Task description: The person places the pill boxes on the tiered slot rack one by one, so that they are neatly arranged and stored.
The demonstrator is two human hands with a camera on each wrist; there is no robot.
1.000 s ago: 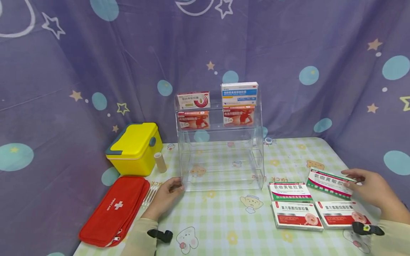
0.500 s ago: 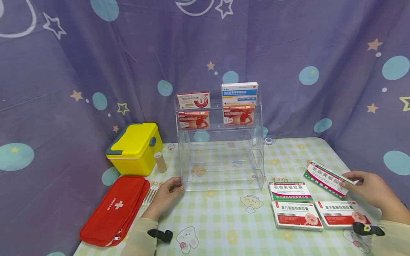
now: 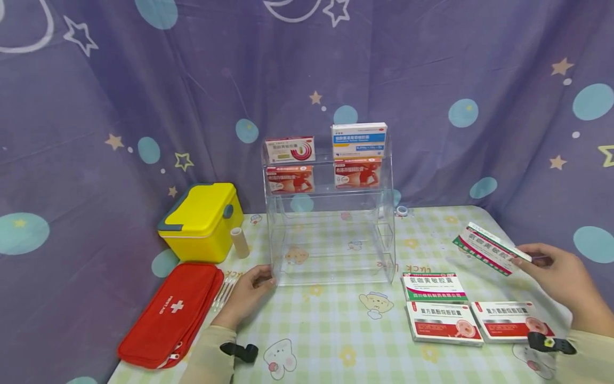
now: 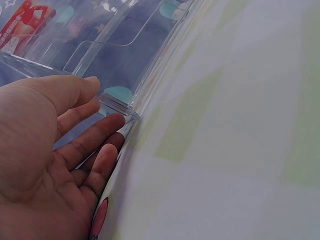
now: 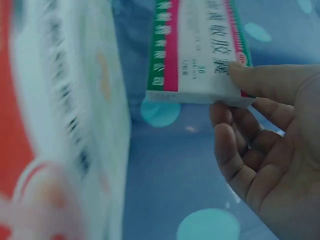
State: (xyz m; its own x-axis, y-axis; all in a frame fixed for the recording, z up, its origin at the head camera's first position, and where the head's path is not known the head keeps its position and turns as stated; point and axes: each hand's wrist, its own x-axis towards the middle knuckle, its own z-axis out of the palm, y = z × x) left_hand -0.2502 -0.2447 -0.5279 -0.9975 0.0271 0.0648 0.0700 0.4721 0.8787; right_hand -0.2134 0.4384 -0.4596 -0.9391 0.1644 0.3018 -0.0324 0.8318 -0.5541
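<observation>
My right hand (image 3: 558,277) pinches the end of a white, green and magenta medicine box (image 3: 489,250), which hangs tilted above the table. In the right wrist view the thumb lies on the printed face of this box (image 5: 197,50), with fingers under its end. My left hand (image 3: 251,296) touches the lower left corner of a clear acrylic display rack (image 3: 331,277); its fingers are loosely bent in the left wrist view. Beneath the held box lie a matching medicine box (image 3: 434,287) and two red-and-white medicine boxes, the left one (image 3: 445,322) and the right one (image 3: 510,320).
On the rack's upper tiers stand a white box (image 3: 290,150), a blue-and-white box (image 3: 358,140) and two orange-red boxes (image 3: 290,180). To the left are a yellow case (image 3: 201,224), a cardboard tube (image 3: 240,244), a red first-aid pouch (image 3: 172,314) and cotton swabs (image 3: 224,292).
My right hand has lifted the green-and-magenta medicine box off the table, up and slightly away, tilting it. The left hand stays at the rack corner.
</observation>
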